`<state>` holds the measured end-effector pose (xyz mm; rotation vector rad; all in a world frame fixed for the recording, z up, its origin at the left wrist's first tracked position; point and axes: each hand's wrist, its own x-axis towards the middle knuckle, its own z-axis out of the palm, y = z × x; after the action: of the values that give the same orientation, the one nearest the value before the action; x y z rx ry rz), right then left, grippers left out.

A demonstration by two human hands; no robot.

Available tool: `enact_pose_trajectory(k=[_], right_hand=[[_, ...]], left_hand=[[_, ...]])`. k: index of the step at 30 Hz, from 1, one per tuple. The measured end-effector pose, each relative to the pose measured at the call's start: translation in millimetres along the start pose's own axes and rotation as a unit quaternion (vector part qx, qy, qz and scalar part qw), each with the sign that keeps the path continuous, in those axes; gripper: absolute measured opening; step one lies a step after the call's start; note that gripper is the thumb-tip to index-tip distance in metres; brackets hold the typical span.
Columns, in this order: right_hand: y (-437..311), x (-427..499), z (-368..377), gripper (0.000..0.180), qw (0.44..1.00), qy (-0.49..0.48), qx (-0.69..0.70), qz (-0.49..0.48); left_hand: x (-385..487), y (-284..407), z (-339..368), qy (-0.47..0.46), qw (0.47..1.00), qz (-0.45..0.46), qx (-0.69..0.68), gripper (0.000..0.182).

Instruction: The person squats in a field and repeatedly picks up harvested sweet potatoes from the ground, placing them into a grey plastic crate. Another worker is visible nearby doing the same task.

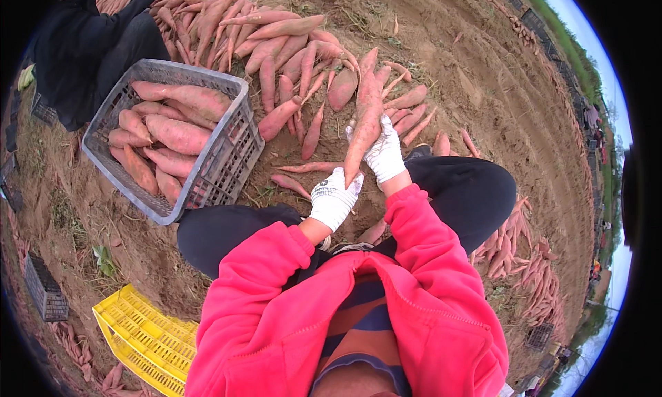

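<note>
A long, pink-skinned sweet potato point(365, 120) is held between my two hands, its narrow near end pointing toward me. My left hand point(335, 198), in a white knit glove, grips that tapered end. Farther up, my right hand point(384, 153), gloved the same way, clasps the root's right side, with fingertips showing at its left. Beyond my hands, a heap of loose sweet potatoes point(289, 60) spreads over the soil. A thin sweet potato point(310, 167) and a small one point(289, 185) lie just left of my hands.
At my left knee stands a dark plastic crate point(222, 159) holding several large sweet potatoes. A yellow slatted crate point(147, 340) sits behind it. Another person point(98, 50) in dark clothes crouches at the upper left. More sweet potato piles point(538, 283) lie right, along furrowed soil point(496, 97).
</note>
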<state>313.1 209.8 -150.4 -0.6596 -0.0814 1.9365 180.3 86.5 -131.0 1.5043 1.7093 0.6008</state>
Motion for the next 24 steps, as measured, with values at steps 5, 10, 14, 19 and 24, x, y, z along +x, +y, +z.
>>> enact_pose_trajectory(k=[5,10,14,19,24], right_hand=[[5.6,-0.6,4.0,0.065,1.0,0.01,0.014,-0.019],[-0.8,1.1,-1.5,0.064,0.996,0.084,-0.008,-0.039],[-1.4,10.9,-9.7,0.059,0.995,0.092,-0.013,-0.045],[5.1,33.4,-15.9,0.049,0.99,0.106,-0.003,0.087],[13.2,50.9,-14.8,0.057,0.984,0.107,-0.14,-0.036]], left_hand=[[-12.0,1.0,5.0,0.026,0.996,0.072,-0.056,0.058],[-8.4,-2.4,4.7,0.065,0.984,0.156,0.057,0.07],[4.7,-9.3,-3.0,0.098,0.954,0.268,0.094,0.062],[2.5,-6.6,1.3,0.011,0.869,0.475,0.14,0.06],[54.2,-48.1,-8.4,0.198,0.962,0.141,-0.125,0.053]])
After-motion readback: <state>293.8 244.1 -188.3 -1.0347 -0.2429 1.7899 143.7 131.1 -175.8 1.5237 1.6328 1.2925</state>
